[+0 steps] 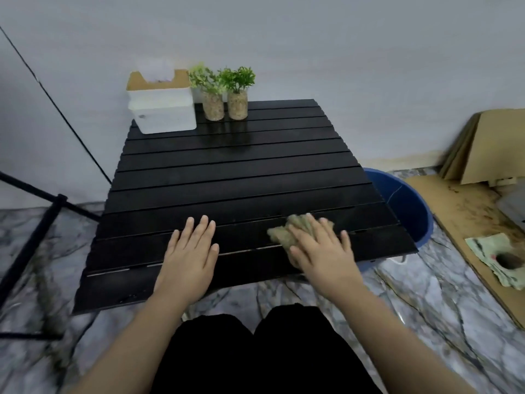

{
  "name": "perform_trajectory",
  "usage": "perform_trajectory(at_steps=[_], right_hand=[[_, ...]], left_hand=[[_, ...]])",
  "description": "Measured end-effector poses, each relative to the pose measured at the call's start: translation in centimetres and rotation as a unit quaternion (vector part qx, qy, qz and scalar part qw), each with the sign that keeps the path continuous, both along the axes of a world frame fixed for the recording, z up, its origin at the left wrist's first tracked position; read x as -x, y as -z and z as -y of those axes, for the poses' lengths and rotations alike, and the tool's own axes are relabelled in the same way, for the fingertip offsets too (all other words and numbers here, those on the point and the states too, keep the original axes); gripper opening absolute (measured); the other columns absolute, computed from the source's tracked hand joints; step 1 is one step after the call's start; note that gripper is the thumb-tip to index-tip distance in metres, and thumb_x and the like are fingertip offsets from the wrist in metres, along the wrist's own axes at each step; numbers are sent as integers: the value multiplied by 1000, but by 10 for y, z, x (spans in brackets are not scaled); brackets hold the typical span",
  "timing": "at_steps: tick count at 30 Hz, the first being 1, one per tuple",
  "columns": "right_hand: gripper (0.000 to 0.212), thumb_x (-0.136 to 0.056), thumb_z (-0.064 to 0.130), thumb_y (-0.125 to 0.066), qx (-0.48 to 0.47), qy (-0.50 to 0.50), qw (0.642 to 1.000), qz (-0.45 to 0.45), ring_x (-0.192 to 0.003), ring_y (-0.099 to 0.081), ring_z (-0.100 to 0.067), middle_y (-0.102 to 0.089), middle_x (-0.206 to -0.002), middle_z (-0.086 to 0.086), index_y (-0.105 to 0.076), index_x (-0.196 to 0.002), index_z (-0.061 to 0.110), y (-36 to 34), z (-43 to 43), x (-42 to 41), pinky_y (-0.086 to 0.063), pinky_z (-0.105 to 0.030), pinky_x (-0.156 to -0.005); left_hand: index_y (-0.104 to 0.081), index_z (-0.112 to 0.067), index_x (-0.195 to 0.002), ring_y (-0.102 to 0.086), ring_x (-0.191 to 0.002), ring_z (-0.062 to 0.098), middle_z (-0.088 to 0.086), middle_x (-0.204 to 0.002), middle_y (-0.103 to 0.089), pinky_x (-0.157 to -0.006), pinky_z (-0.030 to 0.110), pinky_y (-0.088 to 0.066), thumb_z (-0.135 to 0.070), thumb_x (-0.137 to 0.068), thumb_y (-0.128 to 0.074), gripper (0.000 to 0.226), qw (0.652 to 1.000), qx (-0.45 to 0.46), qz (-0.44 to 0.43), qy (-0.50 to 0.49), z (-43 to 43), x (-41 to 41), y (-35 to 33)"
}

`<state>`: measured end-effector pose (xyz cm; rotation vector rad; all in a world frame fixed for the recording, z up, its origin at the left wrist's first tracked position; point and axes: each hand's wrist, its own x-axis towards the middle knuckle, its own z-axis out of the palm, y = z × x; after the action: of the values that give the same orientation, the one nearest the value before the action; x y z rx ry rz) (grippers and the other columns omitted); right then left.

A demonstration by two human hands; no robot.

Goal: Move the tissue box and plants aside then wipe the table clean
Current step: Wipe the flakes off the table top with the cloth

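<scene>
A black slatted table stands against a pale wall. At its far left corner sits a white tissue box with a tan top and tissue showing out of the slot. Just beside the box, along the far edge, 2 small plants stand upright in pebble-filled glass jars, side by side and nearly touching each other; the left jar stands close against the box.

Near the table's near edge, the left hand lies flat, palm down, fingers spread and straight, holding nothing. The right hand is toward the near right corner, also palm down with fingers spread, pressing on a crumpled olive-green cloth. The cloth shows beyond the fingertips and to the left of the hand; the rest is hidden under the palm, and the fingers do not curl around it.

The middle of the table between the hands and the box carries nothing else.

On the floor, touching or just beside the table's right edge, is a blue bucket, partly hidden by the tabletop. Farther right, flattened cardboard leans on the wall. A black metal stand is off the left edge. The person's dark-clothed knees show below the near edge.
</scene>
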<state>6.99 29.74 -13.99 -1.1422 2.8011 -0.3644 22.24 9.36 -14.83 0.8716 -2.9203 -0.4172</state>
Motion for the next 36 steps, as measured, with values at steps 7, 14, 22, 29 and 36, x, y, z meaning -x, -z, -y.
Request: perform_trajectory(at_steps=[7,14,22,29,36], right_hand=[[48,-92,37,-33,37,88,995,-37,-128,-43,-36,-47,-142,-10,-49,-133,20,5,22,-8,-35,-52,-105],[55,-88,58,-24,-45,-69,996,-40,-144,-16,-26,-26,-155,0,-33,-139,42,-6,38,-39,-3,-58,-111],[47,-94,40,-40,-17,76,996,-31,-133,-36,-39,-44,-141,-22,-49,-134,19,-2,73,-70,-27,-61,-107],[49,-85,46,-32,13,-169,985,-21,-129,-46,-30,-49,-141,-8,-55,-126,32,0,141,-152,-34,-53,-104],[49,-94,45,-40,-7,160,987,8,-142,-14,-34,-20,-155,-14,-40,-140,29,-4,59,-52,-11,-59,-112]], left_hand=[[-7,-22,-147,18,-135,3,-7,-158,-2,-115,30,9,-52,-78,11,78,999,8,-30,10,0,-1,3],[-20,-17,-145,4,-141,6,-2,-156,-16,-115,28,3,-54,-78,4,81,997,24,-43,-59,57,-53,-13],[-7,-20,-147,14,-135,-2,-6,-157,2,-114,23,9,-57,-74,10,83,999,-20,-13,-46,81,-99,2],[-9,-21,-147,12,-137,0,-5,-157,0,-115,24,7,-54,-79,6,78,999,-16,-24,-33,87,-101,4],[-12,-22,-147,9,-137,-2,-7,-157,-5,-114,22,6,-54,-84,1,71,997,-35,-46,-42,85,-98,1]])
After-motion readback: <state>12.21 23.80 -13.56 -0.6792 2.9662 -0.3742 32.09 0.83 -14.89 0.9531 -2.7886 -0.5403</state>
